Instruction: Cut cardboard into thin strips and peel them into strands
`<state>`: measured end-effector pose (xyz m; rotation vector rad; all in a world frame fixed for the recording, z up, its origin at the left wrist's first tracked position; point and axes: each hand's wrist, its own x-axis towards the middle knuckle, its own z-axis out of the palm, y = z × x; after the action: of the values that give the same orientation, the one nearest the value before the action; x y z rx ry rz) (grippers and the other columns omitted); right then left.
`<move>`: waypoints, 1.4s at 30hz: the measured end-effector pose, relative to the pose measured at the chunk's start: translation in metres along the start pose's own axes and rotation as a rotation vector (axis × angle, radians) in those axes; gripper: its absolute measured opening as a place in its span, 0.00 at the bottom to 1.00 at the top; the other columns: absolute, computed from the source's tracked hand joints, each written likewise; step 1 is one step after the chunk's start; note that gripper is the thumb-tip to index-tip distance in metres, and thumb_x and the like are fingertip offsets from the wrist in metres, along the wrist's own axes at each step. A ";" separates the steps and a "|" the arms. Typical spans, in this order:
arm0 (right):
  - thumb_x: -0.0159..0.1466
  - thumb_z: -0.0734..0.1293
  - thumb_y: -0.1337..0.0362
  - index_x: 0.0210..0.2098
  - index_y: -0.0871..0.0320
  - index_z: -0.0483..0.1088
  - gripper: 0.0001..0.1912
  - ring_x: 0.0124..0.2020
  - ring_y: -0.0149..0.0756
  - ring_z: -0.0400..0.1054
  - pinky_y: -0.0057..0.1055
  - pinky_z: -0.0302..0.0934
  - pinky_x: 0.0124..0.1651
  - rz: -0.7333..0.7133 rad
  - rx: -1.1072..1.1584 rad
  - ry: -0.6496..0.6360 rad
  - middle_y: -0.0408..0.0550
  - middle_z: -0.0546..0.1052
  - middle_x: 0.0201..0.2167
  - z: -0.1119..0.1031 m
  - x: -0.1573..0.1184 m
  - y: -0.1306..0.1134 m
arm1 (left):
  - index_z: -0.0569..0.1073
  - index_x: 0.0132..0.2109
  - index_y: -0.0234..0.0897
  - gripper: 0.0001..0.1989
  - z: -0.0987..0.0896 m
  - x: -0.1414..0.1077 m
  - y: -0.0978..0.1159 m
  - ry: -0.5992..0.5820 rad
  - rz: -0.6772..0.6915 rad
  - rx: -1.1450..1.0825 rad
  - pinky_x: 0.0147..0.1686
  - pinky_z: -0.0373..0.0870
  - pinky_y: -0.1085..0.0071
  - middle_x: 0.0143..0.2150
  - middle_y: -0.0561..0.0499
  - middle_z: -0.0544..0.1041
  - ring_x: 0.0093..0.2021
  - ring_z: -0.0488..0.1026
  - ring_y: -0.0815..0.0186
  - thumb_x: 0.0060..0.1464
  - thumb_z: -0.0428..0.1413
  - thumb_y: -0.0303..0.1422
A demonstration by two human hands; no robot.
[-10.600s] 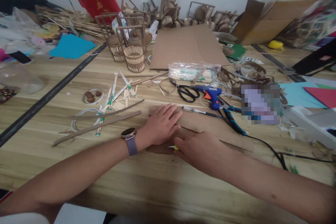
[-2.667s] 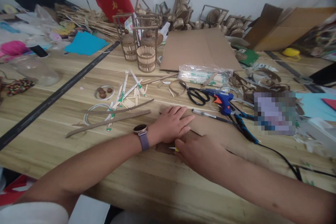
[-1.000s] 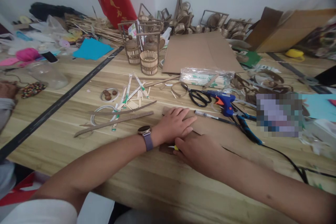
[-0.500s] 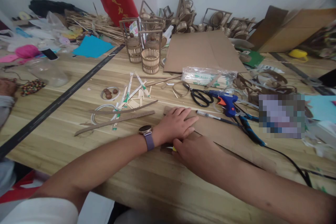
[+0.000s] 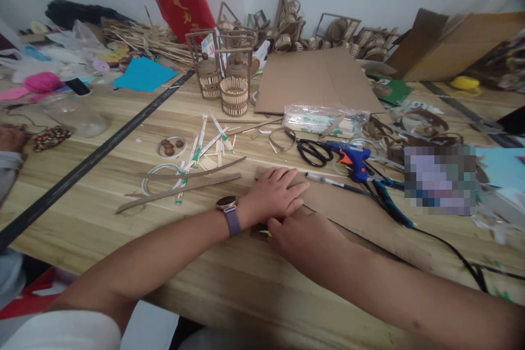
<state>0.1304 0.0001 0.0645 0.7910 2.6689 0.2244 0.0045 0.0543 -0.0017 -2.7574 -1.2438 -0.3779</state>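
My left hand lies on the cardboard strip with its fingers stretched out to the right. A watch with a purple band is on that wrist. Directly below it, touching or nearly touching its fingers, my right hand is closed at the strip's near edge. A small yellow-and-dark tool pokes out by the right thumb; most of it is hidden in the fist, so its kind cannot be made out. Along the strip's near edge runs a dark line. A pen lies on the strip's far side.
Beyond my hands lie black-handled scissors, a blue glue gun and blue-handled pliers. Wooden sticks and tape rolls lie left. Small bamboo baskets and a cardboard sheet are farther back. Another person's hand rests far left.
My right hand has shifted very slightly left along the cardboard edge, with the yellow-and-dark tool. My left hand stays pressed in the same place.
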 end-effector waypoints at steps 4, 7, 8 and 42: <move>0.59 0.67 0.75 0.38 0.63 0.75 0.09 0.37 0.55 0.78 0.40 0.70 0.32 -0.020 -0.044 -0.002 0.66 0.81 0.36 -0.007 0.000 -0.005 | 0.65 0.65 0.40 0.23 -0.001 0.000 0.000 -0.015 -0.001 -0.009 0.61 0.57 0.55 0.66 0.40 0.63 0.64 0.60 0.52 0.68 0.47 0.42; 0.57 0.68 0.74 0.42 0.62 0.74 0.13 0.37 0.57 0.78 0.46 0.71 0.36 -0.008 -0.078 0.046 0.66 0.81 0.37 -0.009 0.000 -0.009 | 0.64 0.65 0.40 0.23 -0.001 0.000 -0.001 -0.032 -0.001 -0.027 0.61 0.58 0.53 0.67 0.40 0.62 0.64 0.59 0.52 0.68 0.46 0.43; 0.56 0.69 0.74 0.43 0.62 0.74 0.14 0.37 0.57 0.78 0.47 0.71 0.36 -0.006 -0.077 0.052 0.65 0.81 0.36 -0.009 0.000 -0.009 | 0.64 0.65 0.41 0.23 0.000 0.000 -0.001 -0.035 -0.002 -0.032 0.61 0.57 0.53 0.67 0.40 0.62 0.64 0.59 0.51 0.68 0.46 0.43; 0.63 0.65 0.70 0.36 0.60 0.73 0.05 0.27 0.40 0.74 0.29 0.57 0.23 0.033 0.100 0.029 0.57 0.80 0.33 0.010 -0.003 0.001 | 0.67 0.63 0.39 0.21 -0.006 -0.001 -0.001 -0.009 0.003 -0.026 0.62 0.58 0.58 0.65 0.42 0.65 0.62 0.61 0.54 0.69 0.45 0.41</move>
<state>0.1374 -0.0002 0.0566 0.8687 2.7143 0.1124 0.0017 0.0531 0.0040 -2.7847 -1.2460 -0.3851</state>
